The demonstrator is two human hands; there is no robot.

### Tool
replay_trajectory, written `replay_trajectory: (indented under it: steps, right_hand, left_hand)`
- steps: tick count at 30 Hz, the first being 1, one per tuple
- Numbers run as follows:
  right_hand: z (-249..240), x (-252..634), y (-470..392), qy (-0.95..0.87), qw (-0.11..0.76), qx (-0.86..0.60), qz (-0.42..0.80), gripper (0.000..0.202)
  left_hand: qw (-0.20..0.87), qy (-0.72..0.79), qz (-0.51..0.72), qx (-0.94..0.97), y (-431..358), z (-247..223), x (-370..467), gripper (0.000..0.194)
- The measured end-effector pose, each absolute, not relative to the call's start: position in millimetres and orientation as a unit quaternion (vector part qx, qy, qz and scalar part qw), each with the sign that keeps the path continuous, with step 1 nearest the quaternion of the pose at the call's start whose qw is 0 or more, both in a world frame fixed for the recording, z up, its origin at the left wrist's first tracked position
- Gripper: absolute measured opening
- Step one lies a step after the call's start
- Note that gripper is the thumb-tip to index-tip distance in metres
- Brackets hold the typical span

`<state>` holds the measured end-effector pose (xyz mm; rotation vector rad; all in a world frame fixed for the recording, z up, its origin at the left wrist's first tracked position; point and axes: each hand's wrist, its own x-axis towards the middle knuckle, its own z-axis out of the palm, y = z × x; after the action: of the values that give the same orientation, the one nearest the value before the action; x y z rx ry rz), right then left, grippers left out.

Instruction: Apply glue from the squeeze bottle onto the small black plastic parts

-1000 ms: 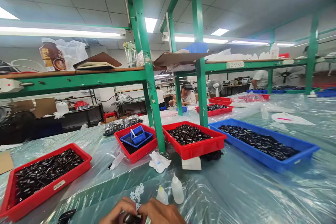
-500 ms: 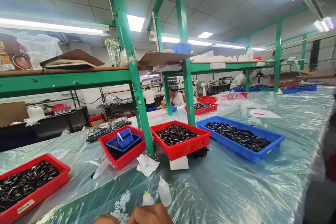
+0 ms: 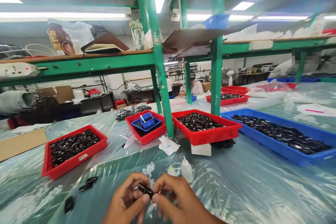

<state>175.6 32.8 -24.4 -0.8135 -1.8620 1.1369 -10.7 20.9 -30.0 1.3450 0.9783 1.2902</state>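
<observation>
A small glossy black part [image 3: 145, 189] is held low in the middle of the view, above the plastic-covered table. My left hand [image 3: 126, 201] is closed around one end of it, thumb along its side. The fingertips of my right hand [image 3: 181, 197] pinch its other end. Just beyond my fingers lies a scatter of small white pieces [image 3: 149, 169]. A white squeeze bottle [image 3: 187, 170] stands behind my right hand, and a smaller yellow-tipped bottle [image 3: 172, 171] is beside it. Several loose black parts [image 3: 89, 183] rest on the table left of my hands.
Red trays of black parts stand at left [image 3: 94, 151] and centre [image 3: 210, 135]. A red tray [image 3: 144, 139] with blue trays inside sits between them; a long blue tray [image 3: 278, 150] is at right. A green post [image 3: 164, 101] rises behind crumpled tissue [image 3: 168, 145].
The view has turned left and down, bringing my hands further into sight. The black part between them and the loose ones at left now show.
</observation>
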Motion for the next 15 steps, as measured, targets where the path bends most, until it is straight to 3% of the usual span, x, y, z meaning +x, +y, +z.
replay_trajectory:
  steps: [4, 9, 15]
  right_hand:
    - [-15, 178, 29, -0.738, 0.402, -0.302, 0.450, 0.025]
    - [11, 206, 49, -0.790, 0.445, -0.354, 0.228, 0.028]
    - [17, 235, 69, -0.810, 0.355, -0.451, 0.123, 0.031]
  left_hand:
    - [0.485, 0.402, 0.508, 0.587, 21, -27, -19, 0.047]
    - [0.462, 0.392, 0.499, 0.620, 25, -24, -26, 0.036]
    - [0.448, 0.402, 0.490, 0.631, 25, -22, -20, 0.026]
